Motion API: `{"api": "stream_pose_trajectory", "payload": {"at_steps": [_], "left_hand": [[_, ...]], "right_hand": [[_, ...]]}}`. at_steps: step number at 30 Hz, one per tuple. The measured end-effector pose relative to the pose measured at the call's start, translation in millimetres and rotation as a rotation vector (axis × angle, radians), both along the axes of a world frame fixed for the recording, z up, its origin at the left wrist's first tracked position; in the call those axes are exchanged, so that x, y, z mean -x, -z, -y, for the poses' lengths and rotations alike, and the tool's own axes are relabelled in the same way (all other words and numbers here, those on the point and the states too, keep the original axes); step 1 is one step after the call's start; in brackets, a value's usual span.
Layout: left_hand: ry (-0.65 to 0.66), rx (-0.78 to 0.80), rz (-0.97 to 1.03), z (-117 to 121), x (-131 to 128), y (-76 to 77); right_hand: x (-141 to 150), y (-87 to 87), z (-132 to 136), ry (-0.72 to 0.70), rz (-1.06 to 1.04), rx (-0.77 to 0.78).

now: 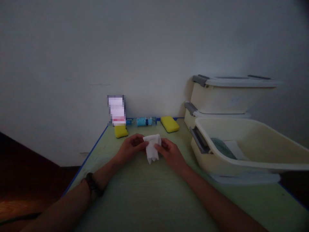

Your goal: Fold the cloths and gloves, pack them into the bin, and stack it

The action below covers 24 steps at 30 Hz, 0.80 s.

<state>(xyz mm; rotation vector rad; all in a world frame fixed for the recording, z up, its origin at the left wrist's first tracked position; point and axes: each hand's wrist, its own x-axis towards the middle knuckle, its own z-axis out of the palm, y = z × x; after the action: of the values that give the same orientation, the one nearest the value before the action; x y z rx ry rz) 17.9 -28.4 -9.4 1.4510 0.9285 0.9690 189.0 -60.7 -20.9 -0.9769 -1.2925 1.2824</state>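
A: Where do you have the white cloth (152, 148)?

B: Directly between your left hand (130, 146) and your right hand (172, 154), in front of you over the worktop (145, 199). Whether its lower end touches the surface, I can't tell.

A: And your grip?

B: Clamped on the white cloth from both sides: your left thumb at its upper left edge, your right thumb on the face near the right edge. Neither hand is nearer; both touch it.

A: Which way does it point?

B: Its long axis runs across the line joining your hands. The straighter folded end is up and away from you, toward the bottle (144, 121); the loose, uneven end points down and back toward you.
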Motion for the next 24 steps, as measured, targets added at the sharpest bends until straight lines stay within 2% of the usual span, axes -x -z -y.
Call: {"api": "stream_pose_trajectory", "payload": {"at_steps": [3,8,12,14,17,20,24], "left_hand": [[0.006,0.037,0.031,2.1,-0.9,-3.3],[0.135,0.065,-0.047,4.0,-0.7,-4.7],[0.095,0.039,-0.064,2.3,-0.5,-1.3],[0.102,0.047,-0.026,1.0,-0.3,0.8],[0.188,0.078,0.037,-0.8,0.8,3.4],[0.259,0.091,0.016,-1.9,2.2,5.2],[0.248,0.083,-0.038,-0.5,2.7,5.9]], "right_hand": [[-1.3,1.3,0.3,-0.046,0.021,0.038],[-3.2,0.1,1.4,-0.119,0.057,0.057],[-3.4,-1.6,1.8,-0.166,0.089,0.072],[-2.6,-1.6,2.4,-0.131,0.104,0.067],[-0.8,-1.9,3.6,-0.018,0.119,0.026],[0.4,-3.5,4.4,0.080,0.091,-0.011],[2.4,-5.6,5.6,0.107,0.008,-0.005]]}}
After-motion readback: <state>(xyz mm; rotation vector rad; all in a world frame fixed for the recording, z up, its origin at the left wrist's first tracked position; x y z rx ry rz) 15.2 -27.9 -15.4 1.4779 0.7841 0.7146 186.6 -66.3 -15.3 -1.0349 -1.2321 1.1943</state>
